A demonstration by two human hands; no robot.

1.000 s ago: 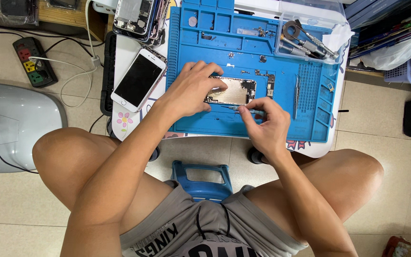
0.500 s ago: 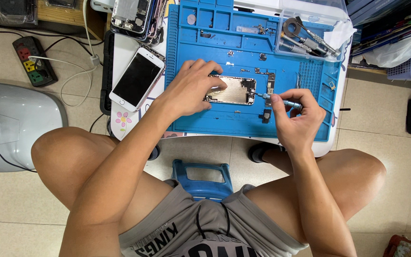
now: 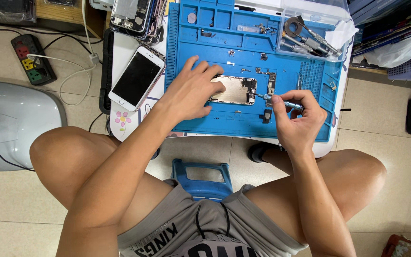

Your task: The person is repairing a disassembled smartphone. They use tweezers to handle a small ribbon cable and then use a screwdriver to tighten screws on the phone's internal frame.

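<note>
Blue mat [image 3: 243, 123] on white table [image 3: 134, 119]; tile floor [image 3: 10, 204].

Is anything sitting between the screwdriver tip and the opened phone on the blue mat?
Nothing visible: the slim metal screwdriver in the right hand points at the opened silver phone body's right edge, over bare blue mat.

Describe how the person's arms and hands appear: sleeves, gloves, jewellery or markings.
Both arms are bare to past the elbow, with no sleeves in view. The left hand and right hand wear no gloves, and no rings, watch or wristband show. No markings are visible.
</note>
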